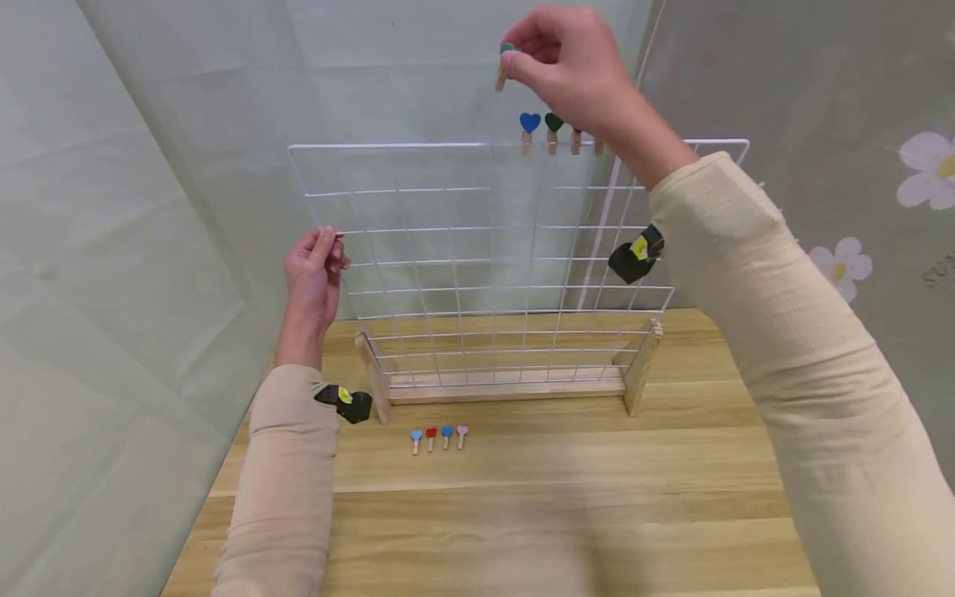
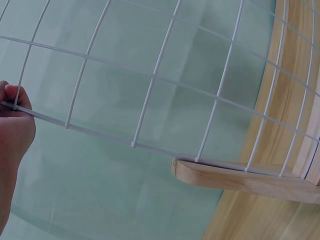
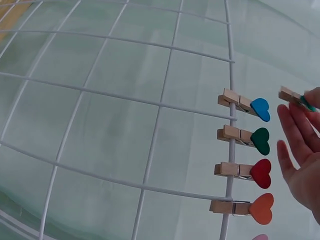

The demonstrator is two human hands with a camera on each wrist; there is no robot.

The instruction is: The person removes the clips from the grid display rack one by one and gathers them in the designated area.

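Teal peg (image 1: pixel 503 65) mostly hidden in right hand (image 1: pixel 570 66) fingers (image 3: pixel 292 137).

The right hand (image 1: pixel 574 70) hides part of the pegs on the grid (image 1: pixel 418 249) top: the red peg (image 3: pixel 245 171) and orange peg (image 3: pixel 243 207) barely show from the head. A pink peg (image 3: pixel 260 237) below orange is cut off.
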